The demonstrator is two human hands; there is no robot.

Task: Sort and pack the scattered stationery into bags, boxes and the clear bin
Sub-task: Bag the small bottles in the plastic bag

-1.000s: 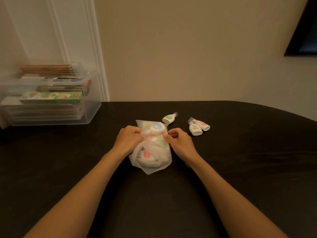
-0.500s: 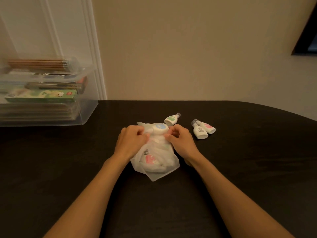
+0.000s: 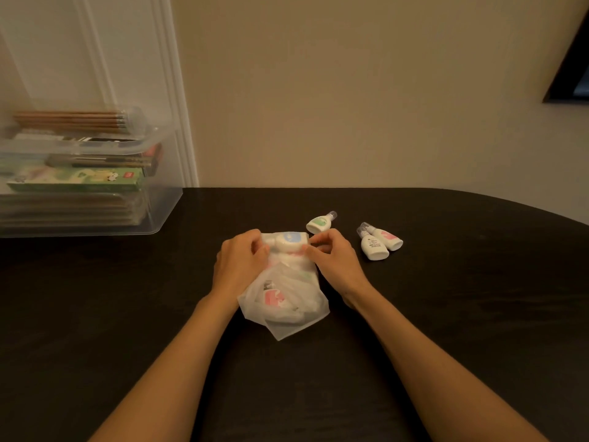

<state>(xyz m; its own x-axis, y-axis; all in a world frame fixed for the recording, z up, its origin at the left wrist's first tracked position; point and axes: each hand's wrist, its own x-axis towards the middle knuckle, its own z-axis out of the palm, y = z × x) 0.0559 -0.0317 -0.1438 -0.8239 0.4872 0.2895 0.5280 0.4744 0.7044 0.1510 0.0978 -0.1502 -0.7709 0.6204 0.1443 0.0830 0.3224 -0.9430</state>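
A translucent white plastic bag (image 3: 288,311) lies on the dark table (image 3: 446,314), holding several small white correction-tape dispensers. One with a blue label (image 3: 290,240) sits at the bag's mouth. My left hand (image 3: 239,264) pinches the left side of the bag's opening; my right hand (image 3: 334,261) pinches the right side. Loose on the table beyond are a green-labelled dispenser (image 3: 320,223) and two more, one pink-labelled (image 3: 387,239) and one showing its plain back (image 3: 374,247).
A clear plastic bin (image 3: 153,215) stands at the back left, stacked with pencils (image 3: 73,121), a green box (image 3: 76,183) and flat packs. The table's far edge meets the wall; a dark frame corner (image 3: 570,81) hangs upper right.
The view shifted slightly left, then back. Both hands stay at the bag's mouth, with small finger movements around the blue-labelled dispenser; the bag has shifted a little.
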